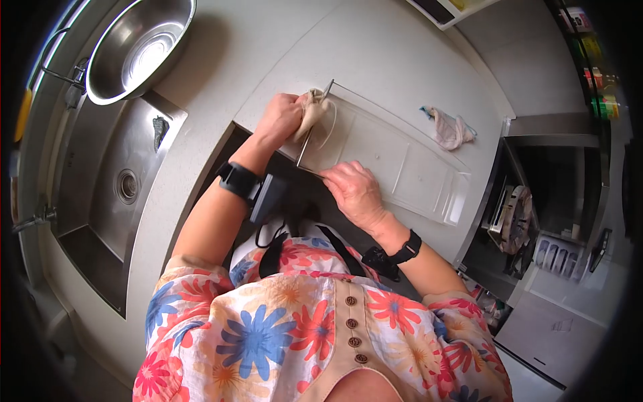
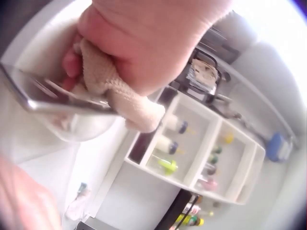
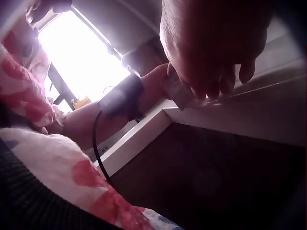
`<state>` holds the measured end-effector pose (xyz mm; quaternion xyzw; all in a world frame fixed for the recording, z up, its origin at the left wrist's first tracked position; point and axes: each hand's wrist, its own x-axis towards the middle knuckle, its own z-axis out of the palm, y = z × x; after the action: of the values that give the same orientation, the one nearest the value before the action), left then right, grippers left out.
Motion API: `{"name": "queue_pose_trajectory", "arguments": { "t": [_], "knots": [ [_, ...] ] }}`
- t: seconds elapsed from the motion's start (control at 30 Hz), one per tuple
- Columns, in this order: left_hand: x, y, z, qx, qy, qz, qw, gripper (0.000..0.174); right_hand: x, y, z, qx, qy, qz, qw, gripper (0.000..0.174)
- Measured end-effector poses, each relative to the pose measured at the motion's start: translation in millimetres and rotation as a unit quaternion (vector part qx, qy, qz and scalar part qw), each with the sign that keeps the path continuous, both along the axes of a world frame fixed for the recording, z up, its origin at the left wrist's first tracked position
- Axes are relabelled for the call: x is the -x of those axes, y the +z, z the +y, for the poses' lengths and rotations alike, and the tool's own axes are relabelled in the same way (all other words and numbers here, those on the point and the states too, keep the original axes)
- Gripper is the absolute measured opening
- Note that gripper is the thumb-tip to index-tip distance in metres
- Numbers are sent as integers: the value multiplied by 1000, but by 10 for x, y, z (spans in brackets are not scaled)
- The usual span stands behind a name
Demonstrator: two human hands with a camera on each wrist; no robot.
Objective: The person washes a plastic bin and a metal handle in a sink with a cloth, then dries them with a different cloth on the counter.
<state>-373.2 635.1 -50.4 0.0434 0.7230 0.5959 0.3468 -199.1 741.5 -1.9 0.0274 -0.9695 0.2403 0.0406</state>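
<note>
A long, clear plastic drawer bin with a shiny metallic strip across its left end lies on the light worktop. My left hand grips a beige cloth against that end. In the left wrist view, the fingers of the left hand curl round the bunched cloth, which overlaps the shiny edge. My right hand pinches the bin's near rim close to its left corner. From the right wrist view, the fingertips of the right hand are down at the rim, their grip partly hidden.
A pinkish-white rag lies beyond the bin. To the left is a steel sink with a large metal bowl above its far end. A dark-framed opening holding various things stands at the right.
</note>
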Motion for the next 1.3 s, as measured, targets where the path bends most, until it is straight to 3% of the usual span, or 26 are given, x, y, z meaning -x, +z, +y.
{"name": "queue_pose_trajectory", "arguments": {
  "t": [0.03,0.07,0.13,0.2,0.23,0.3,0.33,0.4,0.47,0.5,0.53,0.57,0.6,0.67,0.7,0.73,0.8,0.83,0.93,1.07,1.1,1.17,1.3],
  "knots": [
    [40,-29,-30,0,-5,4,1000,30,10,-7,6,-4,-1,-3,1000,12],
    [27,38,-81,47,32,126,990,27,-25,-14,-5,-6,-1,-13,1000,12],
    [52,175,-110,105,117,322,934,19,-27,-18,7,2,0,-12,1000,12],
    [176,205,-136,175,141,483,846,13,-25,6,16,9,3,-9,1000,12],
    [179,224,-152,174,141,484,846,13,-25,26,11,6,6,-15,1000,12],
    [158,281,-202,278,105,608,736,17,-19,25,6,4,8,-19,1000,12],
    [161,324,-231,279,102,609,736,17,-22,5,7,7,8,-13,1000,12],
    [181,400,-284,232,124,580,771,10,-33,-15,8,12,5,-8,1000,12],
    [314,387,-375,178,134,525,822,17,-29,-8,16,14,7,-17,1000,12],
    [412,376,-433,51,139,419,896,20,-27,-2,15,15,6,-15,1000,12],
    [493,382,-480,-77,141,298,941,24,-26,6,15,12,7,-16,1000,12],
    [487,645,-588,-158,84,148,973,27,-26,11,15,8,7,-18,1000,12],
    [511,661,-647,-281,56,38,957,27,-28,13,16,10,5,-18,1000,12],
    [640,487,-716,-96,13,113,989,25,-25,15,23,9,12,-15,1000,13],
    [644,455,-728,-7,15,256,966,25,-18,16,25,10,12,-13,1000,13],
    [657,434,-740,-6,15,258,966,25,-13,16,28,5,12,-13,1000,13],
    [601,525,-737,-87,63,172,979,27,-42,8,21,2,10,-18,1000,13],
    [582,568,-728,-151,54,124,979,26,-35,8,28,7,10,-19,1000,14],
    [521,543,-652,-204,32,77,975,25,-25,17,28,10,9,-21,1000,14],
    [129,473,-417,-167,-47,-102,980,44,-26,0,29,5,10,-20,1000,14],
    [82,444,-376,-167,-48,-102,979,44,-19,1,30,5,10,-20,1000,14],
    [-4,381,-283,-303,-10,-227,925,47,-29,15,40,14,6,-23,1000,13],
    [-65,298,-169,-335,26,-295,895,36,-20,-20,36,11,8,-16,1000,13]
  ]
}}
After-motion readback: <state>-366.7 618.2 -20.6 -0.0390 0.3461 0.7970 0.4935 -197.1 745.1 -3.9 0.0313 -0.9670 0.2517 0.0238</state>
